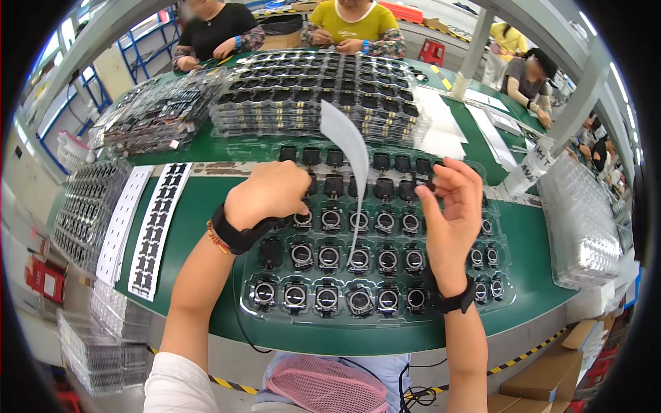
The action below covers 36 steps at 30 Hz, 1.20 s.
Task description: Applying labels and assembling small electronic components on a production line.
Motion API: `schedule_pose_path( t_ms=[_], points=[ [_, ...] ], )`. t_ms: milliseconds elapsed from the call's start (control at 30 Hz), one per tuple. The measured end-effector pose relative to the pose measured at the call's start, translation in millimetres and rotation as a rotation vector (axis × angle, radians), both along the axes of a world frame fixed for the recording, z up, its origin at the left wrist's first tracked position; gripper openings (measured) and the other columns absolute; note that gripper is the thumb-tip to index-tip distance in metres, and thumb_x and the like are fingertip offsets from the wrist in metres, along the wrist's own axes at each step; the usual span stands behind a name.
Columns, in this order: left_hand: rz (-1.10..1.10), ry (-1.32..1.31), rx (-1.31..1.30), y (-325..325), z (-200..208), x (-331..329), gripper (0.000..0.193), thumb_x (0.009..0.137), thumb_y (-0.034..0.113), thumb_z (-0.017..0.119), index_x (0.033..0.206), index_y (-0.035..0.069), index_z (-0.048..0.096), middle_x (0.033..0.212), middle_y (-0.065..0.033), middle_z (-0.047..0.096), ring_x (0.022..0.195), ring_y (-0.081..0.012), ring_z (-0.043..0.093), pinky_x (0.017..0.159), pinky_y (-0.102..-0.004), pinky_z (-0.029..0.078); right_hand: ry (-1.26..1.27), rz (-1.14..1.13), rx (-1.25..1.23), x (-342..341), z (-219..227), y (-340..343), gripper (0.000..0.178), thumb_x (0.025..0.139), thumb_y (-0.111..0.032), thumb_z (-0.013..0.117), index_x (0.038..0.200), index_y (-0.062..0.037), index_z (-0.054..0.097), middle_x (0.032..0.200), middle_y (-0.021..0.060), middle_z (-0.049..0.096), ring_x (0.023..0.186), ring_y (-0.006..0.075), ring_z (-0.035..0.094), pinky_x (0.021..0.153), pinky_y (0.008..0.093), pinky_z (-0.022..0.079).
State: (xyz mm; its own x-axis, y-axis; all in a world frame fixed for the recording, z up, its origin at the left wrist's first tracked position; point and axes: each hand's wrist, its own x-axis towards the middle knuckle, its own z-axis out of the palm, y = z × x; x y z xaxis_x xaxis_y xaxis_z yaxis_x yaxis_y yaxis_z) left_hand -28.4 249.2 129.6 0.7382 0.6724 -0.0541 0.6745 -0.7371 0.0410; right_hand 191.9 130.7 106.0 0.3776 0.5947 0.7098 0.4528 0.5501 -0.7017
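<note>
A clear plastic tray (392, 318) lies before me, its pockets holding rows of small black square parts, many with a silvery ring, like watch-case pieces. My left hand (270, 195) is over its left side, fingers curled down and closed; what they hold, if anything, is hidden. My right hand (456, 217) is raised over the right side, pinching a small black part (422, 176) between thumb and fingers. A curved white sheet (348, 141) rises from the middle of the tray, seen nearly edge-on; what supports it cannot be made out.
Stacked trays of black parts (317, 89) stand beyond, with more trays (155, 110) to their left. A sheet of black stickers (160, 230) lies at left. Empty clear trays (582, 220) are piled at right. Co-workers sit across the green table (186, 258). A pink mesh basket (327, 385) is below.
</note>
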Motion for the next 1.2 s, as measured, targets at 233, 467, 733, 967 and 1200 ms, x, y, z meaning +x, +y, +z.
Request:
schedule_pose_path(
  t_ms=[233,467,733,967,1200],
  points=[
    [0.080,0.027,0.069,-76.5,22.1,-23.1,0.037,0.071,0.036,0.070,0.082,0.003,0.057,0.065,-0.0173,0.059,0.069,-0.0350,0.061,0.060,-0.0441,0.047,-0.088,-0.031,-0.008,13.9,-1.3,-2.6,0.015,0.075,0.006,0.065,0.088,-0.0005,0.062,0.112,0.0093,0.052,0.087,0.0125,0.054,0.077,0.0242,0.045],
    [0.222,0.074,0.078,-130.7,-20.4,-56.4,0.043,0.073,0.039,0.068,0.094,0.004,0.053,0.064,-0.0158,0.059,0.062,-0.0366,0.059,0.056,-0.0444,0.045,-0.203,-0.121,-0.011,11.3,-1.0,-4.0,0.010,0.075,0.001,0.066,0.084,-0.0039,0.066,0.087,0.0055,0.061,0.080,0.0129,0.056,0.070,0.0241,0.044],
    [0.174,0.059,0.223,-153.2,-22.6,-53.2,0.042,0.065,0.031,0.074,0.089,0.005,0.052,0.061,-0.0129,0.057,0.061,-0.0346,0.058,0.054,-0.0443,0.043,0.103,0.075,-0.109,19.0,4.3,0.6,0.020,0.081,-0.005,0.062,0.101,-0.0058,0.065,0.088,0.0018,0.063,0.075,0.0066,0.055,0.069,0.0213,0.044],
    [0.152,0.136,0.108,-133.8,-9.2,-43.0,0.044,0.061,0.026,0.075,0.091,0.005,0.051,0.065,-0.0125,0.059,0.061,-0.0329,0.059,0.056,-0.0426,0.044,0.330,0.311,-0.227,20.6,6.4,-20.8,0.016,0.084,-0.007,0.062,0.100,-0.0050,0.062,0.089,0.0001,0.062,0.076,0.0065,0.056,0.072,0.0218,0.045],
    [-0.057,-0.372,-0.424,-109.0,51.0,-19.9,0.050,0.063,0.011,0.069,0.108,0.001,0.051,0.080,-0.0091,0.057,0.065,-0.0228,0.061,0.060,-0.0303,0.050,0.807,0.859,-0.324,10.9,20.5,-22.3,0.014,0.086,-0.009,0.060,0.099,-0.0057,0.058,0.092,0.0001,0.060,0.081,0.0084,0.057,0.073,0.0227,0.046]
  ],
)
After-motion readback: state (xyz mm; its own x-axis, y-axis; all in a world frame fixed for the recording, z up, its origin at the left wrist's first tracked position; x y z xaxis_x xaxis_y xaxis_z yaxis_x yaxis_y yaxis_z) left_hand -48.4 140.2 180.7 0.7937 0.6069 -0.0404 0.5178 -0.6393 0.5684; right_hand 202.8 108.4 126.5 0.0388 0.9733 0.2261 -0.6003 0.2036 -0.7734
